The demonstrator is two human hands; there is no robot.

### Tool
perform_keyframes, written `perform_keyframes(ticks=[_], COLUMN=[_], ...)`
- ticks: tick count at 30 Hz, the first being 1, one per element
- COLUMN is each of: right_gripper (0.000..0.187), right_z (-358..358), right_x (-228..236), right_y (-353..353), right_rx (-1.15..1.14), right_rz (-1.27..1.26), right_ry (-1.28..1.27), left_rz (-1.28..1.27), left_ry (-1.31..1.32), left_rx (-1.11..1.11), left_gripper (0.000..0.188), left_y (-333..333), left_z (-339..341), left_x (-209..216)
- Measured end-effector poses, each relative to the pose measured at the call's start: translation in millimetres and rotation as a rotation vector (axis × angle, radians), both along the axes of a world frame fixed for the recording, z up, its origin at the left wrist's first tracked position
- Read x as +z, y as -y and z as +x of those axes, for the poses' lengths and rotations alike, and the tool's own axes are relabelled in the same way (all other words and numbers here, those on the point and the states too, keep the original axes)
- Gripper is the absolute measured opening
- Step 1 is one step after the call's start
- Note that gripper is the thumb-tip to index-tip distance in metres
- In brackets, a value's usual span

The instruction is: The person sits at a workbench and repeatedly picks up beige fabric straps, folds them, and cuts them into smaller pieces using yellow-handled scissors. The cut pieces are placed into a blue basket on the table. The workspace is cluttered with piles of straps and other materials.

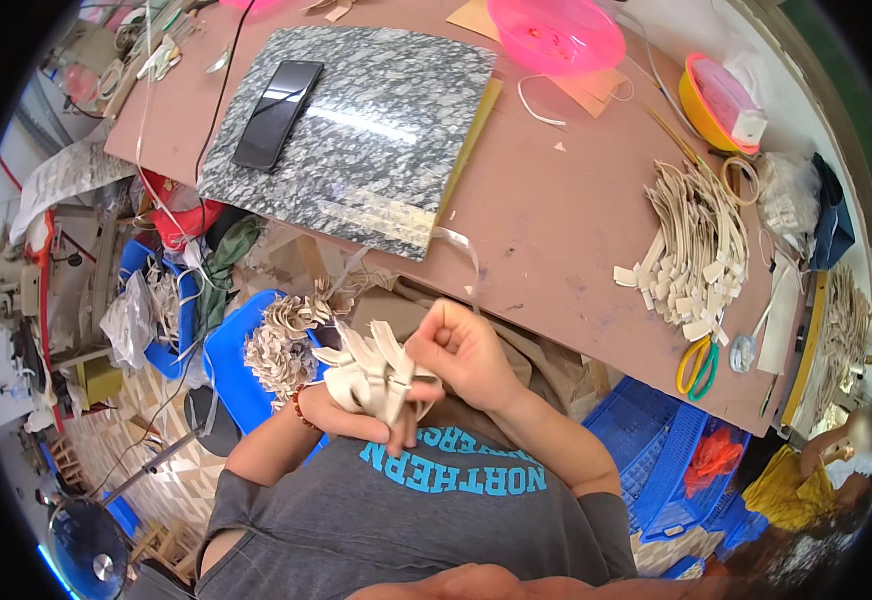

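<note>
In front of my chest, my left hand [349, 418] is closed around a loose bundle of cream fabric strips [381, 372], whose ends fan upward. Just to the right, my right hand [464, 352] is raised against the bundle with thumb and forefinger pinched together. Anything between those fingertips is hidden or too small to name. Beside my left wrist, a blue bin [226, 345] holds a heap of similar folded strips [281, 352].
A brown table [556, 230] bears a grey speckled stone slab [386, 85] with a black phone [278, 115], a pink bowl [556, 35], a pile of strips [691, 235] and scissors [698, 368]. Blue crates [646, 450] stand below right, near another person in yellow [791, 490].
</note>
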State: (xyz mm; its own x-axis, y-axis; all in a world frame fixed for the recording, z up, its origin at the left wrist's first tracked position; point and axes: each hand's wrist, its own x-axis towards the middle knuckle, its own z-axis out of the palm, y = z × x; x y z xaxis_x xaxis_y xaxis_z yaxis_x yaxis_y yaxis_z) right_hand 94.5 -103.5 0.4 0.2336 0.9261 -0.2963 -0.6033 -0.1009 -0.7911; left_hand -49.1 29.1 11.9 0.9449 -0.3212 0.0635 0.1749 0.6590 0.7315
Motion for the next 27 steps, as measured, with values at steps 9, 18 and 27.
perform_keyframes(ticks=[9,18,27], right_gripper=[0.017,0.008,0.011], right_z=[44.1,46.9,47.3], right_x=[-11.6,-28.4,-26.6], right_y=[-40.4,-42.7,-33.2], right_rx=[-0.538,-0.219,-0.02], right_rz=[-0.202,-0.276,-0.245], right_ry=[1.813,1.62,1.485], left_rz=[0.59,0.052,-0.096], left_ry=[-0.463,-0.594,-0.442], left_rx=[1.01,1.046,1.029], left_gripper=[0.06,0.032,0.025], left_y=[-38.2,-41.5,-46.8], left_z=[-4.1,22.9,20.1], left_x=[-23.3,-45.9,-41.3])
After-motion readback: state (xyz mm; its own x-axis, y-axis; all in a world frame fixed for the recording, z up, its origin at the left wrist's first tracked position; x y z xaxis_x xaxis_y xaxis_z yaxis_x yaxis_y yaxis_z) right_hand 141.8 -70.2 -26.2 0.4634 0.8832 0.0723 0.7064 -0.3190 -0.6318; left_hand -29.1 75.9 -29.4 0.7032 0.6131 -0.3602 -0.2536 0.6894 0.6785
